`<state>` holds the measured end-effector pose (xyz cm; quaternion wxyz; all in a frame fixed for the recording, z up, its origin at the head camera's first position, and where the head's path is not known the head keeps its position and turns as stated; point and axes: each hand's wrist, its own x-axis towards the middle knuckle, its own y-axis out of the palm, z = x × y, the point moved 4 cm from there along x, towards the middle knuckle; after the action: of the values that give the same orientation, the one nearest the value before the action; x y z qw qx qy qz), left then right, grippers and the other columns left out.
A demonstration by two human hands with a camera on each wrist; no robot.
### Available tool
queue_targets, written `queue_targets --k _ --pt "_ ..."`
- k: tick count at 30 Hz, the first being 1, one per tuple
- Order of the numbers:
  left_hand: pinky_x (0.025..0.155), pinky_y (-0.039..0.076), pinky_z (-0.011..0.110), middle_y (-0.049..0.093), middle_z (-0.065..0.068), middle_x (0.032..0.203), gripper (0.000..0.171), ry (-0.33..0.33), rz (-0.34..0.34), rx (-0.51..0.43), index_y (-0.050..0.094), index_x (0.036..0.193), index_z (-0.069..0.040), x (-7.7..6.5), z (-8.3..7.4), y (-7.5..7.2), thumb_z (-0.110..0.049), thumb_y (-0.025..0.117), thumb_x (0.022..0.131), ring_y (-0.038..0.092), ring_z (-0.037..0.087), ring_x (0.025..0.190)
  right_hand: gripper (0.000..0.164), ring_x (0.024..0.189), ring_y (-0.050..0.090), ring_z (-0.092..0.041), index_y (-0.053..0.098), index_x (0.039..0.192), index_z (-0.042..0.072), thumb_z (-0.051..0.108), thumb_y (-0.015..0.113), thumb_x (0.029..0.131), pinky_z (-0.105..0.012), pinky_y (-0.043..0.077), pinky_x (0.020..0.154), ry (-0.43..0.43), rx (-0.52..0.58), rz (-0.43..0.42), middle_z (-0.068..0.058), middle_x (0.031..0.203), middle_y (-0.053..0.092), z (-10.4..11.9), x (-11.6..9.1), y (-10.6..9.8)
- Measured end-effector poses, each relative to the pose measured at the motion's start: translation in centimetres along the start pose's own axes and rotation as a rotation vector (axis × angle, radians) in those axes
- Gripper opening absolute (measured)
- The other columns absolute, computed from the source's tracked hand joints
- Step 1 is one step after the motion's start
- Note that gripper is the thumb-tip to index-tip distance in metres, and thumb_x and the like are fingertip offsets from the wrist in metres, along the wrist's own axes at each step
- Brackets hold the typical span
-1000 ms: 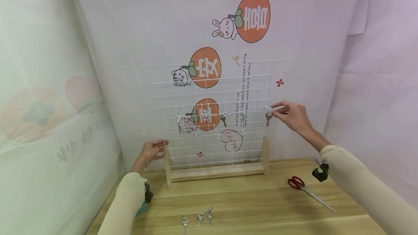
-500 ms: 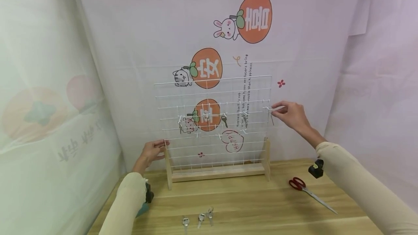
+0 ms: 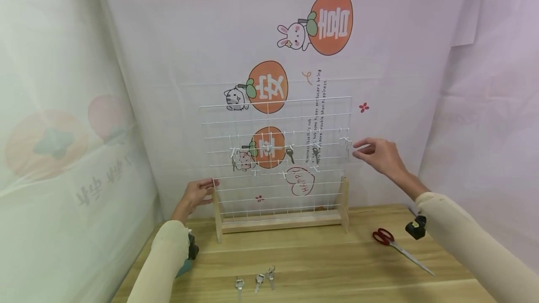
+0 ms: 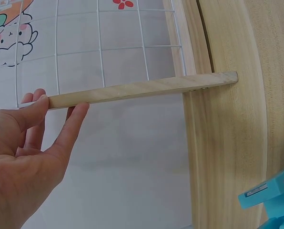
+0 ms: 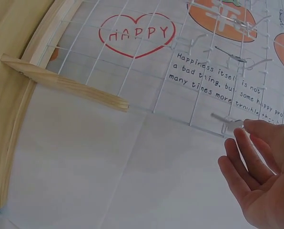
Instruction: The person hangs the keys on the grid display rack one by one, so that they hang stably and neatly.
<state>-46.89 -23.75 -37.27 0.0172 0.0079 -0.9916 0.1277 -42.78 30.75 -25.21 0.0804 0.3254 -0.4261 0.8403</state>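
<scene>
A white wire grid rack (image 3: 275, 103) stands on wooden supports. In the head view, my left hand (image 3: 197, 193) holds its left upright. The left wrist view shows that hand's (image 4: 32, 148) thumb and fingers about the end of the wooden upright (image 4: 132, 90). A key (image 3: 347, 152) hangs edge-on from a hook at the grid's right side. My right hand (image 3: 379, 154) is just right of it, thumb and forefinger slightly parted. In the right wrist view, the right hand's (image 5: 261, 167) fingertips are right at the key's head (image 5: 233, 125). More keys, one a dark key (image 3: 290, 155), hang along the grid.
On the wooden table (image 3: 320, 265) lie loose keys (image 3: 259, 282) near the front and red-handled scissors (image 3: 400, 249) at the right. A printed white cloth (image 3: 177, 60) hangs close behind the rack. A teal object (image 4: 270, 195) shows in the left wrist view.
The right hand's fingers have come off the key and drawn slightly right. The key has turned edge-on and hangs at the hook. My left hand stays on the upright.
</scene>
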Motion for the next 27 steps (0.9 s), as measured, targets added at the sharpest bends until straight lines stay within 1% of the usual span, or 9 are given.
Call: queue_targets --k 6,11,13,18,21,27 --pt "0.108 0.049 0.058 0.052 0.022 0.151 0.043 -0.005 0.002 -0.004 0.052 0.148 0.005 0.1 0.2 0.0 0.003 0.052 0.105 0.050 0.040 0.140 0.025 0.089 0.077 -0.039 0.074 0.114 -0.002 0.012 0.078 0.094 -0.053 0.064 0.073 -0.028 0.016 0.001 -0.022 0.099 0.078 0.1 -1.5 1.1" --pt "0.108 0.050 0.058 0.053 0.022 0.151 0.042 0.000 -0.004 0.005 0.053 0.148 0.004 0.0 0.2 0.0 0.003 0.052 0.105 0.051 0.039 0.140 0.021 0.085 0.077 -0.034 0.076 0.110 0.001 0.011 0.080 0.093 -0.043 0.064 0.067 -0.063 0.039 -0.008 -0.017 0.094 0.079 0.4 -2.5 2.5" --pt "0.108 0.050 0.058 0.052 0.022 0.151 0.043 0.001 -0.001 0.007 0.053 0.148 0.004 0.0 0.2 0.0 0.003 0.052 0.105 0.051 0.039 0.140 0.020 0.084 0.077 -0.033 0.076 0.109 0.002 0.010 0.080 0.092 -0.041 0.064 0.067 -0.070 0.052 0.000 -0.016 0.093 0.079 0.6 -2.8 3.1" --pt "0.108 0.049 0.058 0.052 0.022 0.152 0.043 -0.003 0.007 0.005 0.052 0.149 0.005 -0.1 0.1 0.1 0.003 0.052 0.106 0.050 0.039 0.141 0.018 0.084 0.078 -0.030 0.077 0.108 0.003 0.008 0.081 0.091 -0.043 0.065 0.071 -0.086 0.089 0.035 -0.013 0.092 0.079 1.4 -3.6 4.7" --pt "0.109 0.048 0.059 0.051 0.023 0.152 0.043 -0.007 0.010 0.001 0.052 0.149 0.005 -0.1 0.0 0.1 0.004 0.052 0.106 0.049 0.040 0.141 0.017 0.082 0.078 -0.028 0.077 0.106 0.003 0.007 0.082 0.090 -0.041 0.065 0.072 -0.109 0.116 0.047 -0.012 0.092 0.079 2.1 -4.0 5.7" --pt "0.110 0.047 0.058 0.051 0.023 0.152 0.042 -0.002 0.016 -0.001 0.051 0.149 0.005 0.1 0.0 0.0 0.003 0.051 0.106 0.047 0.041 0.142 0.018 0.081 0.076 -0.019 0.077 0.106 0.005 0.008 0.083 0.089 -0.026 0.063 0.072 -0.116 0.175 0.108 -0.007 0.094 0.080 3.5 -5.0 8.2"
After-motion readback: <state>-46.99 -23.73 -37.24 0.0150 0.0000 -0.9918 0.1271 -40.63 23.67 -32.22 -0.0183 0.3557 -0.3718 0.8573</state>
